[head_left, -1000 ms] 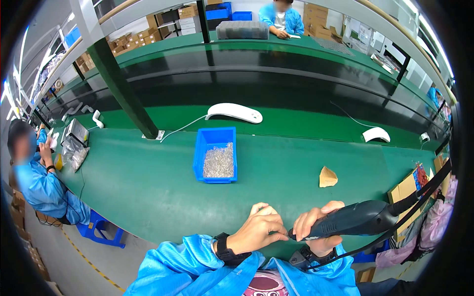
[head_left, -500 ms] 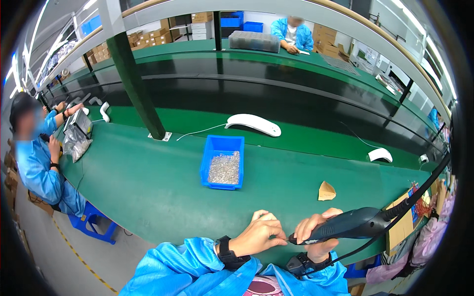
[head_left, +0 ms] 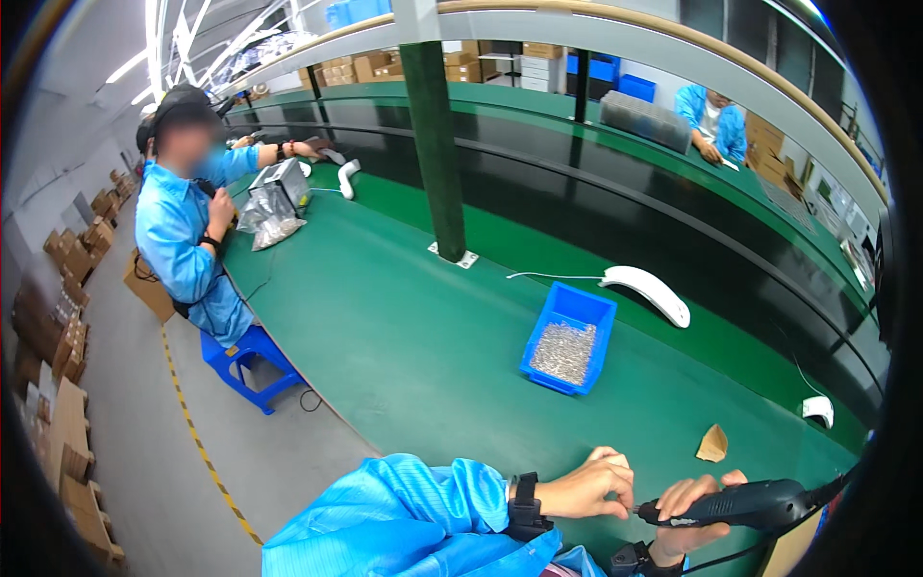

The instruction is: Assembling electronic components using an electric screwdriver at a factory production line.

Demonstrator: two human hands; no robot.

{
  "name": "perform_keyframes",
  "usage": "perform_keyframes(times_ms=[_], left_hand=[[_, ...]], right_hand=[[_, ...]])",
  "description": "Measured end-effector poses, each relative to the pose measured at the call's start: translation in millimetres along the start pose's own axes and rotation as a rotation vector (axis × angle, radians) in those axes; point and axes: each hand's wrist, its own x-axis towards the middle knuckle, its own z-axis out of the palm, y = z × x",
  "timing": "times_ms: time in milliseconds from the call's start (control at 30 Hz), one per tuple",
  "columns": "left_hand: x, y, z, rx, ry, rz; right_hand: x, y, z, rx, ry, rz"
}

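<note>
At the near edge of the green bench [head_left: 404, 327], a worker's right hand [head_left: 687, 524] is clenched around the grip of a dark electric screwdriver [head_left: 740, 503], held roughly level with its tip pointing toward the left hand [head_left: 588, 484]. That left hand, wearing a black wrist strap [head_left: 522, 500], has its fingers curled and pinched together right at the tool's tip; whatever small part they grasp is too tiny to make out. Both arms wear blue sleeves [head_left: 404, 519], entering from the bottom of the view. A black cable [head_left: 827, 486] trails from the rear of the tool toward the right end of the bench.

Just beyond the hands, toward the right end, a small tan scrap [head_left: 712, 444] lies flat on the green surface. Farther in, near the middle of the bench, a blue bin [head_left: 569, 337] holds a heap of small silvery parts. Beside it, toward the far edge, rests a curved white casing [head_left: 649, 291] with a thin wire running off to its left. A smaller white piece [head_left: 817, 410] sits near the right end.

A green post [head_left: 435, 144] rises from the bench on a pale base plate. At the left end, a seated person in a blue coat [head_left: 183, 240] works on a blue stool [head_left: 245, 361] beside clear bags [head_left: 269, 219]. Another person in blue [head_left: 713, 120] sits beyond the far line.
</note>
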Motion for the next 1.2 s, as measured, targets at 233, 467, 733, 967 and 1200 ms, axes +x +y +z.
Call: perform_keyframes(times_ms=[233, 467, 733, 967, 1200], left_hand=[[0, 2, 1, -0.017, 0.058, -0.012], [-6, 0, 3, 0.042, 0.130, -0.008], [-5, 82, -104, 0.559, 0.373, 0.257], [-22, 185, -190, 0.676, 0.694, 0.375], [7, 152, -183, 0.612, 0.700, 0.544]], right_hand=[[-1, 2, -2, 0.024, -0.015, -0.008], [4, -5, 12, -0.092, -0.101, 0.019], [-3, 6, -6, -0.066, -0.082, 0.103], [5, 12, -6, -0.089, -0.096, 0.197], [23, 7, -24, -0.160, -0.127, 0.175]])
